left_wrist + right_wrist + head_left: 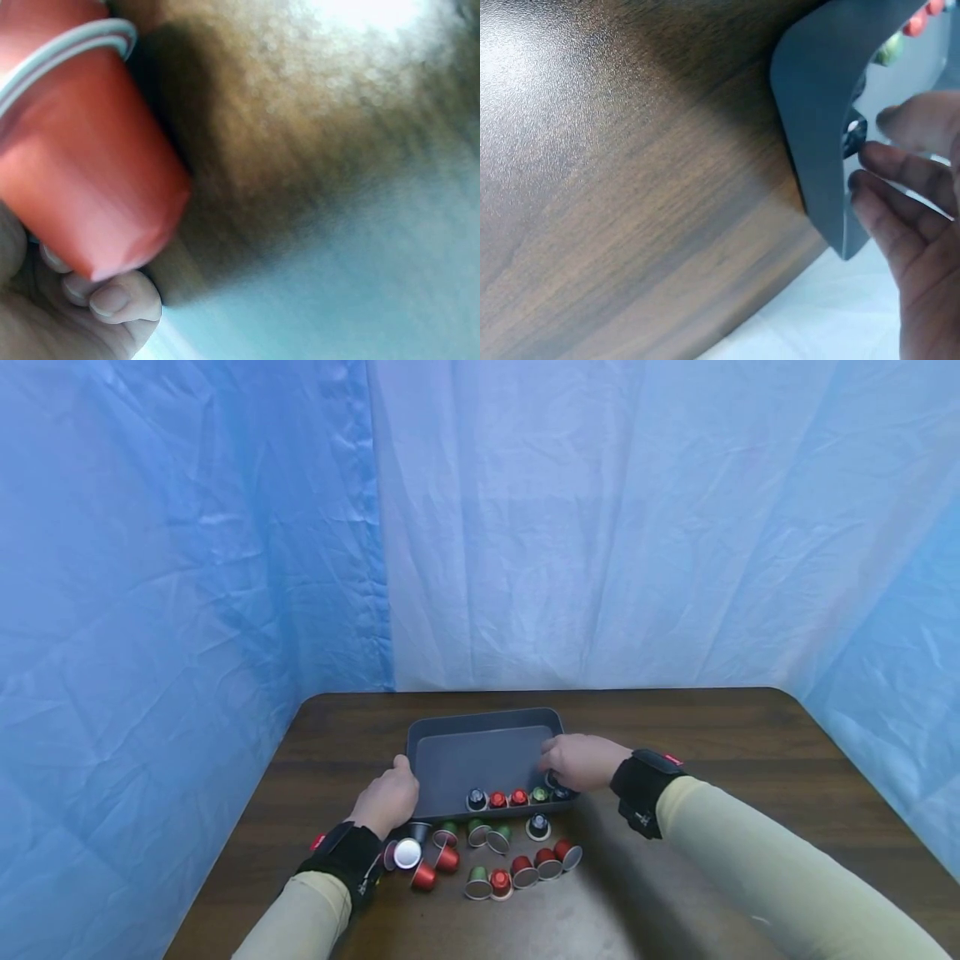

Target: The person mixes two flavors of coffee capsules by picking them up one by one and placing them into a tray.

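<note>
At the right inner wall of the grey tray (480, 760), my right hand (577, 760) pinches a dark coffee capsule (855, 135) between thumb and fingertips. The capsule sits low, beside another dark capsule (561, 793) at the end of the tray's near row. That row also holds a green capsule (540, 794), two red ones and a further dark one (476, 798). My left hand (387, 797) grips the tray's left side near its front corner, fingers curled. A red capsule (82, 165) looms close in the left wrist view, overlapping the hand and hiding its grip.
Several loose capsules lie or stand on the wooden table (675, 727) before the tray: green (478, 885), red (567, 854), a dark upright one (537, 827) and one with its white lid (407, 853) showing. Blue sheeting (300, 527) hangs behind and at the sides.
</note>
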Demonstrator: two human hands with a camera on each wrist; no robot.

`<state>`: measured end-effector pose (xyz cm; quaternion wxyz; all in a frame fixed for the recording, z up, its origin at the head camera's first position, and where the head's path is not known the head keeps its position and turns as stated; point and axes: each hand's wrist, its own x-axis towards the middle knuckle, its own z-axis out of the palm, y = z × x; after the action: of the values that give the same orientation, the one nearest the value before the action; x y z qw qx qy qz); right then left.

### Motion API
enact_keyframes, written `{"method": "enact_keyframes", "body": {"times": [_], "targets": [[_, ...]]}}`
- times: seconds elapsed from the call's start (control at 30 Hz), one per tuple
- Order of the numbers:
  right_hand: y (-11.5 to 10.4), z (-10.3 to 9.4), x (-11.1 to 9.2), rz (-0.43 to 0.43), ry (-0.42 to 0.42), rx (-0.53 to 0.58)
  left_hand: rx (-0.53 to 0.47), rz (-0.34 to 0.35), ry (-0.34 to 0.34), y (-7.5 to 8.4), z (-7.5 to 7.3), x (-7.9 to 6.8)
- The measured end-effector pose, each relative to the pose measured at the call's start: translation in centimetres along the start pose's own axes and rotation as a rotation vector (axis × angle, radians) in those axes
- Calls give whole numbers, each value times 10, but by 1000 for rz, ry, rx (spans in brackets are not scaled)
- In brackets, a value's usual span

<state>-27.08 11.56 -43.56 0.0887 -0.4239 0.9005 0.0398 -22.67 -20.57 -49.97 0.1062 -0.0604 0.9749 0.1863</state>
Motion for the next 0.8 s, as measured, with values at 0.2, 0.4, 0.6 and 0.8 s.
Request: {"method": "enact_keyframes", "body": {"times": [0.2, 0.4, 0.6, 0.8], "targets": [[-5, -9, -7, 3, 2, 5, -5, 9, 1, 0, -1, -1], [-13, -16, -16, -27, 26, -1, -4, 11, 11, 0, 0, -1], [-19, -19, -30, -59, 63, 11, -5, 13, 19, 0, 0, -1], [-23, -18, -49, -100, 120, 36, -4, 6, 16, -1, 0, -1]]}}
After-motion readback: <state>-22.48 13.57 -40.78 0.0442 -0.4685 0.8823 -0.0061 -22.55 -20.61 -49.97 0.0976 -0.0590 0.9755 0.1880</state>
